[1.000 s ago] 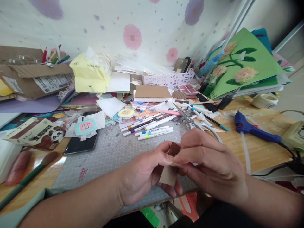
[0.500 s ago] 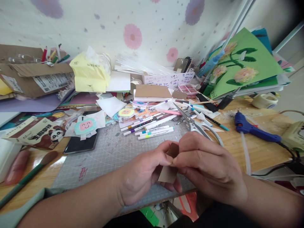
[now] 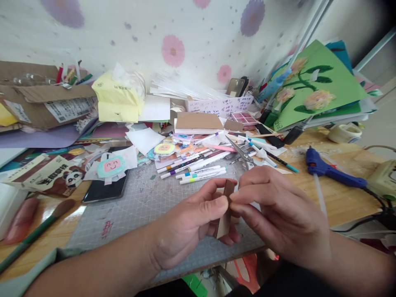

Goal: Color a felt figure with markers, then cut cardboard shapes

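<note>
A small brown cardboard strip [image 3: 225,225] is held above the front of the grey cutting mat [image 3: 139,214], its narrow face turned toward me. My left hand [image 3: 188,216] is closed on it, thumb across the near face and fingers behind. With thumb and fingertips, my right hand [image 3: 278,210] pinches the strip's right edge about halfway up. Just beyond my right hand lie metal scissors [image 3: 241,152], their handles mostly hidden behind it. Several white markers [image 3: 202,174] rest on the mat beyond my fingers.
A blue glue gun [image 3: 334,173] lies at the right with its cord trailing off the table. On the left are a black phone [image 3: 105,192] under a paper cutout, a panda carton [image 3: 46,173] and a green-handled brush [image 3: 34,235]. Papers and a cardboard box [image 3: 40,99] line the back.
The cardboard strip has turned so that it looks narrower and more upright. My right hand has shifted slightly right, its fingers less bunched over the strip, and covers more of the scissors' handles.
</note>
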{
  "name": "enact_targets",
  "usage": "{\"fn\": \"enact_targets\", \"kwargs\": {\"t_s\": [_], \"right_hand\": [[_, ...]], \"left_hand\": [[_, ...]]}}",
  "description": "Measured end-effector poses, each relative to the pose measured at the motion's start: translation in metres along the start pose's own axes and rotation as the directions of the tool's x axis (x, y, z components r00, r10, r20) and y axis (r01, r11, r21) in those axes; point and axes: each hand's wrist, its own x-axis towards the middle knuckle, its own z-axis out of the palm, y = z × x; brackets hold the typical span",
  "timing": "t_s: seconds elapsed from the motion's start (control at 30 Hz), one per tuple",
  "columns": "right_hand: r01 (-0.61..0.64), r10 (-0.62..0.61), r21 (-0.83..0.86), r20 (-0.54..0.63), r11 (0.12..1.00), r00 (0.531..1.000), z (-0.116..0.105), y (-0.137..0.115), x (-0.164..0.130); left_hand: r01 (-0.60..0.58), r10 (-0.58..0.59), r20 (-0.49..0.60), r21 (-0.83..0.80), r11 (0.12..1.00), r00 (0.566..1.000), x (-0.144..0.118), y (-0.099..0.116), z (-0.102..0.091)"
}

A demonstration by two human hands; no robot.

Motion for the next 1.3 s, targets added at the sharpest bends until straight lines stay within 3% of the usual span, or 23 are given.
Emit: {"fn": "enact_targets", "kwargs": {"t_s": [0.17, 0.4, 0.63, 0.87, 1.03, 1.3], "right_hand": [[-0.033, 0.033, 0.005, -0.031, 0.999, 0.999, 0.002, -0.005, 0.006], [-0.098, 0.096, -0.019, -0.09, 0.995, 0.991, 0.005, -0.013, 0.009], [-0.169, 0.163, -0.062, -0.096, 0.984, 0.982, 0.009, -0.016, 0.009], [-0.222, 0.211, -0.168, -0.079, 0.961, 0.974, 0.012, -0.017, 0.008], [-0.214, 0.216, -0.201, -0.016, 0.956, 0.976, 0.012, -0.012, 0.006], [-0.166, 0.183, -0.209, 0.062, 0.964, 0.981, 0.01, -0.01, 0.009]], "left_hand": [[-0.125, 0.148, -0.128, 0.17, 0.977, 0.981, 0.002, 0.0, 0.0], [-0.183, 0.345, -0.259, 0.495, 0.85, 0.902, -0.001, 0.0, 0.0], [-0.249, 0.538, -0.263, 0.671, 0.699, 0.801, -0.001, -0.003, 0.0], [-0.311, 0.71, -0.133, 0.832, 0.46, 0.692, 0.002, -0.009, -0.009], [-0.288, 0.706, -0.112, 0.86, 0.422, 0.7, 0.004, -0.008, -0.01], [-0.271, 0.605, -0.17, 0.778, 0.568, 0.778, 0.004, -0.006, -0.007]]}}
